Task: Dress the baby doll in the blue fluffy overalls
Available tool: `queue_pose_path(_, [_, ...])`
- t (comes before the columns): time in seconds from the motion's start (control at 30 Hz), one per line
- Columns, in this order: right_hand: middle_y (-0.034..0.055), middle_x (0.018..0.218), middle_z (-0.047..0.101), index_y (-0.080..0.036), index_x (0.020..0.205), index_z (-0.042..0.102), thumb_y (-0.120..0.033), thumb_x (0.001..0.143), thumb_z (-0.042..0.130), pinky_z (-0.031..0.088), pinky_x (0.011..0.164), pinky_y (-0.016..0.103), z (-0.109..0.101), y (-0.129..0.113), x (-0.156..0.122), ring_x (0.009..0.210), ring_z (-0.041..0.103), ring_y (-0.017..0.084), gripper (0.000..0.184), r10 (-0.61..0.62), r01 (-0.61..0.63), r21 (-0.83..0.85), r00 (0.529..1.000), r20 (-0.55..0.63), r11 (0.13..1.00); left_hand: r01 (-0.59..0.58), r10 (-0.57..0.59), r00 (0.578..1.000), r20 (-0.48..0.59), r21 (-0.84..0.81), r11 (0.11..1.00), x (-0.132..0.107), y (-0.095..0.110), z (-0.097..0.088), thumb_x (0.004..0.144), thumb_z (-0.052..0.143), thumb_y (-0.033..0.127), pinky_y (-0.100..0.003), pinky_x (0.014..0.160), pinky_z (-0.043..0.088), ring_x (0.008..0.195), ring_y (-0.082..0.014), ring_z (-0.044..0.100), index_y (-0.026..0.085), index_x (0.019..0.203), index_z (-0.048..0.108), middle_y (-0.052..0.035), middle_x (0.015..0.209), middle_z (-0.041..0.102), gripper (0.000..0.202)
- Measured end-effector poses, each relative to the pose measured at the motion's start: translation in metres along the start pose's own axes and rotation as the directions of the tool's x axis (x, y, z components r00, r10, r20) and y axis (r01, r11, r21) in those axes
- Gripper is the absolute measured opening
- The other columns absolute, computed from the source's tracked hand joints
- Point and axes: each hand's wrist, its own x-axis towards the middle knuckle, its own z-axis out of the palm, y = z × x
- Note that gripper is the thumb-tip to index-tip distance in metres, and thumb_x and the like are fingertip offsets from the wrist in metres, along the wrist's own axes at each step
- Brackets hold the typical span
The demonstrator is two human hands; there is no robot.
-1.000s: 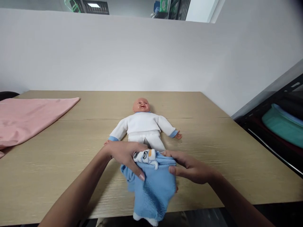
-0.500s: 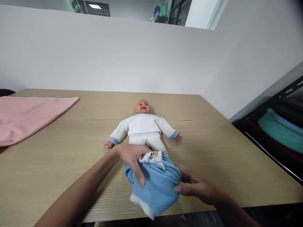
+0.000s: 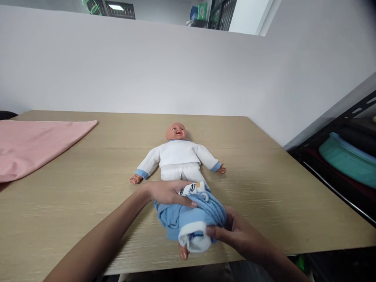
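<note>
A baby doll (image 3: pixel 179 152) in a white top and white pants with blue cuffs lies on its back, head toward the wall. Bunched over its lower legs is a blue terry baby garment (image 3: pixel 173 217) with a white cuff and a printed white patch. My left hand (image 3: pixel 169 192) presses across the upper part of the garment, thumb on top and fingers partly hidden behind it. With thumb and fingers my right hand (image 3: pixel 232 231) grips the right side, by the white cuff opening, which faces me. One doll foot (image 3: pixel 183 251) shows below the garment; the other is hidden.
A pink cloth (image 3: pixel 38 147) lies on the left of the wooden table (image 3: pixel 88 219). Behind the table stands a white wall (image 3: pixel 132 70). On the right a black shelf rack (image 3: pixel 335 188) holds a teal item (image 3: pixel 346 160). The table's front edge is close to my body.
The white cuff has turned up toward me, showing its opening, and a doll foot has come into view. My left thumb has shifted up and right; my right thumb has moved left to the cuff.
</note>
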Motion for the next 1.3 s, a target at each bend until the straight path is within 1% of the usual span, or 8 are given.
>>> queue_pose_path(0.23, [0.0073, 0.102, 0.074, -0.02, 0.11, 0.074, -0.066, 0.1, 0.065, 0.054, 0.11, 0.049, 0.005, 0.014, -0.011, 0.106, 0.07, 0.028, 0.047, -0.051, 0.032, -0.104, 0.982, -0.183, 0.994, 0.073, -0.075, 0.997, -0.018, -0.095, 0.993, -0.002, 0.01, 0.007, 0.094, 0.075, 0.053, -0.042, 0.109, 0.055, 0.123, -0.0339, 0.07, 0.018, 0.124, 0.073, -0.0094, 0.129, 0.077, 0.045])
queue_pose_path(0.37, [0.0125, 0.123, 0.078, -0.021, 0.134, 0.07, -0.066, 0.088, 0.078, 0.053, 0.114, 0.053, 0.013, 0.017, -0.011, 0.121, 0.071, 0.035, 0.064, -0.02, -0.008, -0.096, 0.958, -0.287, 0.995, 0.064, -0.06, 0.997, 0.04, -0.095, 0.993, 0.003, 0.015, 0.018, 0.076, 0.092, 0.041, -0.038, 0.1, 0.058, 0.11, -0.0305, 0.075, 0.019, 0.117, 0.076, -0.0051, 0.116, 0.081, 0.049])
queue_pose_path(0.53, [0.0115, 0.12, 0.081, -0.022, 0.129, 0.07, -0.055, 0.087, 0.072, 0.059, 0.103, 0.047, 0.024, 0.027, -0.002, 0.115, 0.075, 0.035, 0.053, -0.139, -0.089, -0.312, 0.759, -0.636, 0.946, -0.008, 0.023, 0.982, -0.185, 0.083, 0.996, 0.011, 0.012, 0.032, 0.089, 0.067, 0.022, -0.037, 0.097, 0.057, 0.108, -0.0254, 0.073, 0.02, 0.114, 0.071, -0.0039, 0.115, 0.079, 0.025])
queue_pose_path(0.67, [0.0089, 0.109, 0.08, -0.025, 0.128, 0.063, -0.041, 0.088, 0.058, 0.058, 0.087, 0.045, 0.024, 0.044, -0.001, 0.102, 0.077, 0.035, 0.043, -0.286, -0.296, -0.577, 0.645, -0.708, 0.761, 0.16, -0.049, 0.922, -0.385, 0.262, 0.952, 0.016, 0.007, 0.047, 0.09, 0.066, 0.026, -0.036, 0.085, 0.055, 0.1, -0.0263, 0.072, 0.021, 0.107, 0.063, -0.0052, 0.107, 0.077, 0.018])
queue_pose_path(0.77, [0.0112, 0.111, 0.081, -0.025, 0.129, 0.063, -0.036, 0.092, 0.055, 0.056, 0.085, 0.042, 0.016, 0.054, -0.004, 0.105, 0.078, 0.036, 0.04, -0.298, -0.389, -0.66, 0.667, -0.683, 0.643, 0.322, -0.102, 0.876, -0.471, 0.417, 0.85, 0.02, 0.001, 0.059, 0.089, 0.068, 0.033, -0.036, 0.076, 0.05, 0.092, -0.0294, 0.073, 0.021, 0.105, 0.061, -0.0072, 0.099, 0.077, 0.021])
queue_pose_path(0.97, [0.0105, 0.109, 0.083, -0.026, 0.133, 0.063, -0.034, 0.093, 0.054, 0.056, 0.079, 0.041, 0.008, 0.056, -0.009, 0.098, 0.081, 0.037, 0.042, -0.114, -0.467, -0.634, 0.743, -0.659, 0.617, 0.393, -0.135, 0.886, -0.444, 0.563, 0.727, 0.026, -0.006, 0.07, 0.092, 0.068, 0.043, -0.04, 0.078, 0.052, 0.096, -0.0345, 0.076, 0.02, 0.096, 0.07, -0.0107, 0.096, 0.079, 0.023])
queue_pose_path(1.23, [0.0055, 0.09, 0.082, -0.028, 0.129, 0.066, -0.032, 0.092, 0.062, 0.057, 0.064, 0.037, 0.031, 0.077, -0.021, 0.077, 0.078, 0.031, 0.037, -0.345, -0.36, -0.737, 0.709, -0.614, 0.572, 0.398, -0.105, 0.889, -0.446, 0.638, 0.659, 0.029, -0.012, 0.075, 0.094, 0.066, 0.039, -0.043, 0.078, 0.055, 0.096, -0.0355, 0.076, 0.017, 0.106, 0.069, -0.0132, 0.101, 0.08, 0.026])
queue_pose_path(1.3, [0.0066, 0.087, 0.078, -0.028, 0.116, 0.07, -0.031, 0.09, 0.066, 0.058, 0.067, 0.04, 0.034, 0.086, -0.023, 0.077, 0.074, 0.032, 0.027, -0.485, -0.351, -0.798, 0.652, -0.583, 0.49, 0.416, -0.122, 0.883, -0.452, 0.638, 0.648, 0.029, -0.011, 0.075, 0.092, 0.067, 0.038, -0.043, 0.077, 0.055, 0.097, -0.0363, 0.077, 0.017, 0.106, 0.068, -0.0136, 0.101, 0.08, 0.025])
